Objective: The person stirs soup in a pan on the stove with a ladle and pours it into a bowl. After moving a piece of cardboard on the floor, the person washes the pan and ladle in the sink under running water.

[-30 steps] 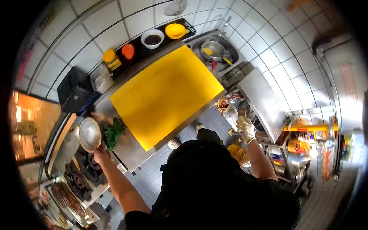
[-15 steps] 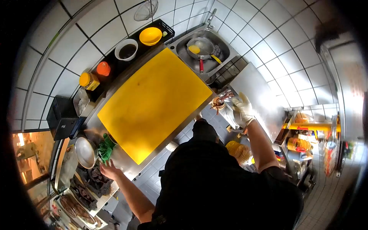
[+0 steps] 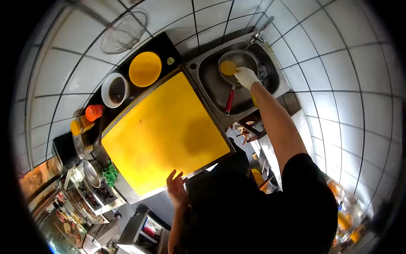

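My right hand (image 3: 247,78), in a white glove, reaches into the metal sink (image 3: 211,91) at the rim of a pan (image 3: 239,59) with a red handle. Its fingers are bent together over the pan, and what they hold is hidden. A round yellow thing (image 3: 228,67) lies in the pan beside the fingertips. Part of a yellow handle (image 3: 254,100) shows below the glove. My bare left hand (image 3: 177,188) is raised at the near edge of the yellow board (image 3: 160,135), its fingers apart and holding nothing.
Behind the board stand a yellow bowl (image 3: 145,69), a white bowl of dark liquid (image 3: 115,90) and an orange-lidded container (image 3: 94,112). A metal bowl (image 3: 92,173) and green leaves (image 3: 110,173) are at the left. The faucet (image 3: 263,29) rises behind the sink.
My right hand has moved from the steel counter at the right into the sink. My left hand has let go of the metal bowl and come across to the board's near edge. The view has shifted.
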{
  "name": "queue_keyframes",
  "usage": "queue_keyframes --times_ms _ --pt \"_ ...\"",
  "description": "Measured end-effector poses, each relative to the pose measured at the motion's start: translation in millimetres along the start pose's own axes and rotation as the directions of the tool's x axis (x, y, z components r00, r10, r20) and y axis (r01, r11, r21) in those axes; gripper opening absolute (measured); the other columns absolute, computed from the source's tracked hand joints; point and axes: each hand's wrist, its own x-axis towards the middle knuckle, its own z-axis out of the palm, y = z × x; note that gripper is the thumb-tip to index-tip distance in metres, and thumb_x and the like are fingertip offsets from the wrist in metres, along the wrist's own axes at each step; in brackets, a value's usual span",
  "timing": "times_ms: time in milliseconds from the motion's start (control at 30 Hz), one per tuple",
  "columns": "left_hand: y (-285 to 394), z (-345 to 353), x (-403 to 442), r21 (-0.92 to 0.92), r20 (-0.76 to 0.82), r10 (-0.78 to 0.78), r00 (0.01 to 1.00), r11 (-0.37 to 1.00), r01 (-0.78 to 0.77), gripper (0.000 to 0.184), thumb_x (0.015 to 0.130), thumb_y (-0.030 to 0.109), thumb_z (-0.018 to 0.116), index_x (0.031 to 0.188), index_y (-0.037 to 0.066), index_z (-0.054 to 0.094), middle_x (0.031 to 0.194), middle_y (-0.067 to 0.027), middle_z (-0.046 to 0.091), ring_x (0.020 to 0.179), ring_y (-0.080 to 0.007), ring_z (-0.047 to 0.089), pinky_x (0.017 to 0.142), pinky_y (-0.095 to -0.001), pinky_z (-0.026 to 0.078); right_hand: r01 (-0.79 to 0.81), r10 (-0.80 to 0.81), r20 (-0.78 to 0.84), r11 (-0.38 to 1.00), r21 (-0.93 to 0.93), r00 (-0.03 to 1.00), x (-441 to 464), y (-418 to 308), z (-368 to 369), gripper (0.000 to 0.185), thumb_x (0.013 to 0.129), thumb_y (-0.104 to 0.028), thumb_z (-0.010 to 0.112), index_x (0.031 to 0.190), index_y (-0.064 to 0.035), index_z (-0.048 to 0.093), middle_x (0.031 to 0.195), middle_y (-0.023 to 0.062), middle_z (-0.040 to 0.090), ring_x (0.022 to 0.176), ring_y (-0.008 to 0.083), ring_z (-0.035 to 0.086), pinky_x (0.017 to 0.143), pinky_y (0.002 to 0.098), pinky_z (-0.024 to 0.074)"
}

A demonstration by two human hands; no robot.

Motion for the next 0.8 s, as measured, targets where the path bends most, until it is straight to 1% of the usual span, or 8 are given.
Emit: queue_keyframes --times_ms 67,133,233,333,433,533,700,800 --pt "0 20 -5 0.176 0.037 0.027 0.999 0.984 -0.033 0.031 0.104 0.003 0.054 0.135 0.001 0.054 0.115 -0.0153 0.070 0.109 -0.0230 0.069 0.090 -0.0343 0.060 -0.155 0.154 0.063 0.988 -0.002 0.986 29 -16 14 0.057 0.098 -0.030 0.060 0.147 0.0004 0.052 0.135 0.0234 0.064 0.125 0.0365 0.062 0.102 0.0405 0.0520" --pt "-1 32 -8 0.266 0.043 0.070 0.997 0.961 -0.079 0.026 0.103 -0.001 0.054 0.128 0.000 0.059 0.122 -0.0177 0.067 0.109 -0.0237 0.070 0.088 -0.0349 0.061 -0.366 0.360 0.129 0.930 0.029 0.924 36 -50 -6 0.053 0.099 -0.027 0.058 0.144 0.0007 0.055 0.128 0.0226 0.068 0.117 0.0361 0.067 0.096 0.0400 0.0558" --pt "-2 44 -9 0.263 0.010 0.031 0.999 0.964 -0.032 0.022 0.102 -0.002 0.054 0.123 -0.003 0.061 0.129 -0.0193 0.063 0.111 -0.0264 0.069 0.088 -0.0377 0.062 -0.304 0.306 0.042 0.952 -0.049 0.951 35 -62 -11 0.047 0.097 -0.023 0.058 0.139 -0.0002 0.060 0.123 0.0229 0.070 0.108 0.0365 0.070 0.090 0.0408 0.0576" --pt "18 66 0 0.284 0.016 0.037 0.999 0.958 -0.040 0.020 0.102 -0.004 0.054 0.120 -0.002 0.062 0.129 -0.0193 0.063 0.109 -0.0253 0.070 0.089 -0.0371 0.062 -0.434 0.457 -0.071 0.874 0.218 0.886 38 -63 -13 0.040 0.095 -0.018 0.058 0.131 -0.0009 0.065 0.122 0.0237 0.070 0.106 0.0385 0.070 0.091 0.0428 0.0570" --pt "31 92 24 0.292 0.079 0.117 0.990 0.947 -0.135 0.020 0.102 -0.004 0.053 0.120 -0.002 0.063 0.129 -0.0199 0.063 0.110 -0.0257 0.070 0.090 -0.0380 0.062 -0.391 0.401 0.004 0.889 0.237 0.916 38 -56 -35 0.039 0.092 -0.017 0.062 0.126 -0.0009 0.068 0.121 0.0245 0.070 0.108 0.0406 0.068 0.092 0.0450 0.0560" --pt "53 133 62 0.282 0.202 0.173 0.964 0.932 -0.227 0.025 0.102 -0.006 0.053 0.124 -0.001 0.063 0.125 -0.0180 0.065 0.113 -0.0258 0.069 0.090 -0.0371 0.062 -0.237 0.311 -0.202 0.916 0.323 0.929 20 -48 -56 0.037 0.090 -0.017 0.063 0.122 0.0007 0.069 0.123 0.0241 0.069 0.111 0.0424 0.066 0.095 0.0452 0.0547" --pt "88 240 154 0.432 0.447 0.204 0.871 0.803 -0.410 0.041 0.098 0.001 0.064 0.139 0.001 0.056 0.120 -0.0176 0.068 0.105 -0.0250 0.071 0.084 -0.0328 0.062 -0.178 0.264 -0.085 0.822 0.540 0.961 -16 -32 -107 0.033 0.090 -0.016 0.063 0.118 -0.0011 0.071 0.125 0.0234 0.067 0.111 0.0416 0.066 0.094 0.0429 0.0541" --pt "104 329 208 0.288 0.425 0.045 0.904 0.940 -0.182 0.050 0.100 0.010 0.063 0.146 0.001 0.047 0.119 -0.0176 0.068 0.100 -0.0254 0.072 0.079 -0.0327 0.062 0.105 -0.024 -0.146 0.812 0.574 0.989 -18 3 -89 0.030 0.093 -0.016 0.062 0.118 0.0002 0.069 0.105 0.0170 0.071 0.092 0.0280 0.070 0.080 0.0358 0.0554"
